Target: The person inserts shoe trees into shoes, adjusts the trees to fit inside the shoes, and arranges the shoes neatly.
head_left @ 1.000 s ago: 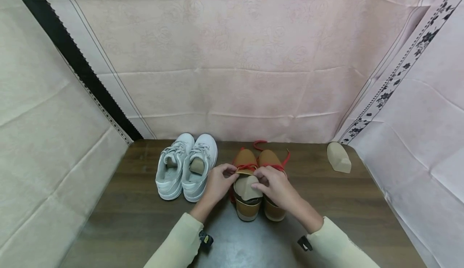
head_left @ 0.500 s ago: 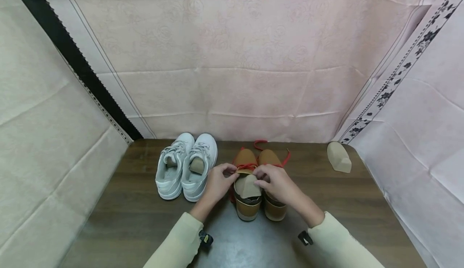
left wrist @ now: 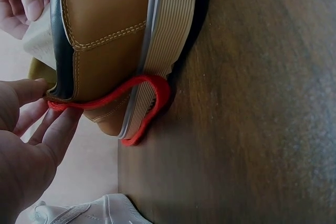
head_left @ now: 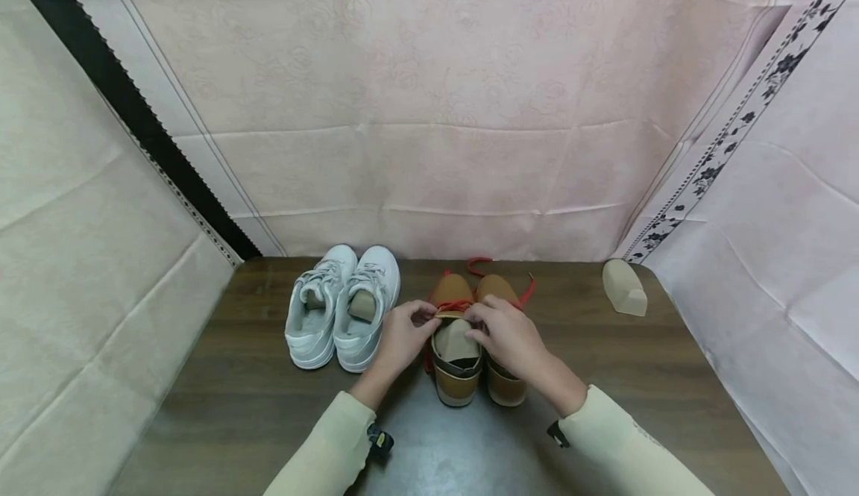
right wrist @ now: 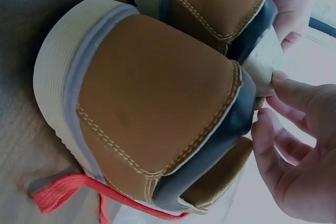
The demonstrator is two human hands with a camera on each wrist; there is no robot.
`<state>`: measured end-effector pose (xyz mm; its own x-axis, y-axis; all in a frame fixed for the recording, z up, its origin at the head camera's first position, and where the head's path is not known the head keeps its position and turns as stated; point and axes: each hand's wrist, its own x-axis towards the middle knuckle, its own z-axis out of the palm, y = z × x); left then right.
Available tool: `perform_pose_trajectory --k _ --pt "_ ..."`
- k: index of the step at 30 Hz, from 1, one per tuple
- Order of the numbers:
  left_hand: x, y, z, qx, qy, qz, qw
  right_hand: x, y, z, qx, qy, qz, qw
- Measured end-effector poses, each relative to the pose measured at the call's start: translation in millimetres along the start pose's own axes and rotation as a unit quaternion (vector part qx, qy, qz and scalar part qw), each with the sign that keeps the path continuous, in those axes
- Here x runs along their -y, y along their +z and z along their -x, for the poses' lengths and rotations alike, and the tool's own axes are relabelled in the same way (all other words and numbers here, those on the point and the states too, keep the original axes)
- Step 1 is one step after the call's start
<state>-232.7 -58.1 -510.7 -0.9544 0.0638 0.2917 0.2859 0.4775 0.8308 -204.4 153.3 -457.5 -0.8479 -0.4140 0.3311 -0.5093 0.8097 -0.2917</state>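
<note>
Two brown shoes with red laces stand side by side, the left shoe [head_left: 456, 389] and the right shoe [head_left: 506, 389]. A beige shoe insert [head_left: 452, 341] sits in the left shoe's opening; its front part is hidden inside. With thumb and fingers my left hand [head_left: 405, 336] pinches the tongue edge, beside a red lace [left wrist: 152, 85] looping down the shoe's side in the left wrist view. My right hand [head_left: 511, 338] reaches over the right shoe, its thumb on the insert [right wrist: 266, 59] and its fingers curled against the same piece.
White sneakers [head_left: 342, 306] with beige inserts stand left of the brown pair. Another beige insert [head_left: 625, 287] lies at the right by the wall. Cloth-covered walls [head_left: 429, 108] enclose the wooden floor [head_left: 221, 384] at the back and both sides.
The insert has shifted slightly forward and turned in the left brown shoe, with the right hand moving along with it. The left hand keeps its hold at the tongue.
</note>
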Motion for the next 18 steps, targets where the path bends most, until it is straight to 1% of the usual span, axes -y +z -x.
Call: perform_pose_trajectory --k 3,5,8,12,14,18 --pt "-0.1 -0.3 0.1 -0.001 -0.001 -0.004 1.0000 1.3 2.1 -0.7 -0.013 -0.013 0.014 1.000" --pt "0.3 0.0 -0.1 -0.001 0.000 -0.004 1.0000 1.0 3.3 -1.4 -0.017 -0.023 0.013 1.000" --pt "0.8 0.4 -0.6 0.000 0.001 0.001 1.0000 -1.5 3.3 -5.1 -0.004 -0.027 -0.016 1.000" --pt "0.8 0.6 -1.4 0.004 0.002 0.011 0.9999 -6.4 -2.4 -17.2 0.045 -0.021 -0.087 0.995" --pt "0.9 0.3 -1.8 0.004 0.003 0.012 0.9999 -9.5 -5.2 -25.2 0.077 -0.023 -0.109 0.991" --pt "1.7 -0.5 -1.9 0.005 0.003 0.009 0.9999 -15.7 -5.7 -38.9 0.131 -0.032 -0.112 0.984"
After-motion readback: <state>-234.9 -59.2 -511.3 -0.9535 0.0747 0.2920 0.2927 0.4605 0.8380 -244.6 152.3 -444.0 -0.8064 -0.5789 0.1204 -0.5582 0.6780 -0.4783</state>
